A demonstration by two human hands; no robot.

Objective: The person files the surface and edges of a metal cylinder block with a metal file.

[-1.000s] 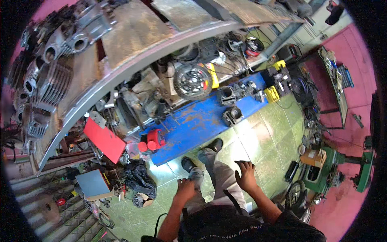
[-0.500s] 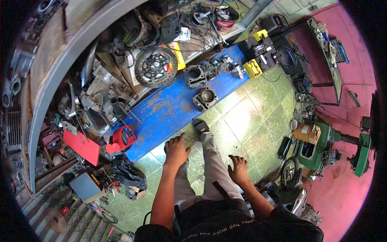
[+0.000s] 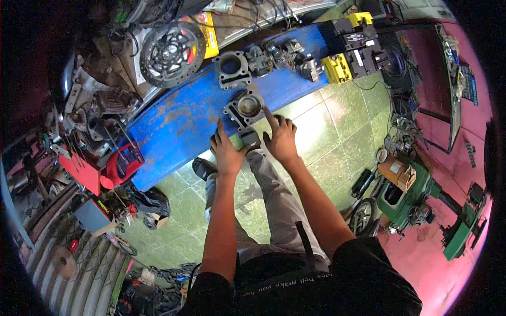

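- The person stands over a long blue tabletop [image 3: 174, 121] that runs from near left to far right, both bare forearms coming in from the lower edge.
- The left hand [image 3: 225, 151] lies at the near edge of the tabletop, just left of a grey metal engine cylinder [image 3: 245, 109], fingers spread flat and pointing far; its grip is wide and holds nothing.
- The right hand [image 3: 281, 138] lies just right of the same cylinder, its forefinger stretched toward the part's near right corner; whether it touches cannot be told. Its grip is likewise wide and holds nothing.
- The engine cylinder sits on the tabletop at its near edge, bore upward, between the two hands.
- A second cylinder block [image 3: 232, 67] rests farther back on the tabletop, apart from the first.
- A cluster of small engine parts [image 3: 287, 58] lies to the right of it.
- Yellow and black batteries [image 3: 350, 50] stand at the far right end.
- A black wheel with a brake disc [image 3: 169, 51] lies beyond the tabletop, far left.
- A red case [image 3: 120, 164] sits at the near left end.
- The floor [image 3: 342, 121] is green tile.
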